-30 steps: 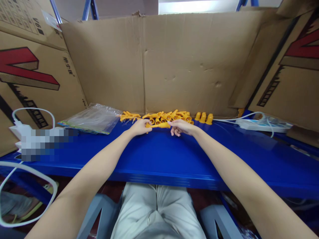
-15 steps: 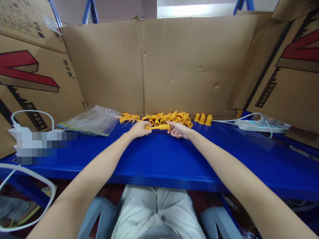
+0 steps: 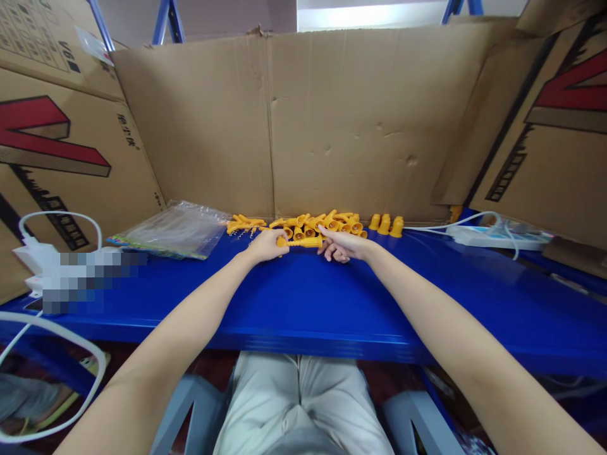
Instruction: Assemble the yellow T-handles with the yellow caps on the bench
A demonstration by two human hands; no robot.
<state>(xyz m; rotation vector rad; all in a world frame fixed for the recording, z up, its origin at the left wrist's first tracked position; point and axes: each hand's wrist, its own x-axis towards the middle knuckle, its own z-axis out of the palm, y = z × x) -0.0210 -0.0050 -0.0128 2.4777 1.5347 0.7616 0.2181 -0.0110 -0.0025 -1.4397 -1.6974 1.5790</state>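
Note:
A yellow plastic corkscrew (image 3: 303, 242) lies level between my hands, above the blue table close to its back. My left hand (image 3: 268, 246) is closed around its handle end. At the bell-shaped end, my right hand (image 3: 345, 244) has curled fingers against the rim, with the thumb raised a little; any spiral inside is hidden. Just behind my hands is a heap of yellow bell-shaped bodies (image 3: 332, 222), openings mostly facing me. To the left of the heap lie yellow handles with metal spirals (image 3: 245, 224).
Three yellow bell-shaped pieces (image 3: 386, 224) stand upright to the right. Clear plastic bags (image 3: 173, 230) lie at left. A white power strip (image 3: 496, 238) with cables sits at right, white plugs (image 3: 40, 259) at far left. Cardboard walls (image 3: 370, 126) enclose the blue table (image 3: 303, 303).
My right thumb has lifted and its fingers have loosened slightly at the corkscrew's bell end. My left hand keeps its hold, and the corkscrew stays in nearly the same place.

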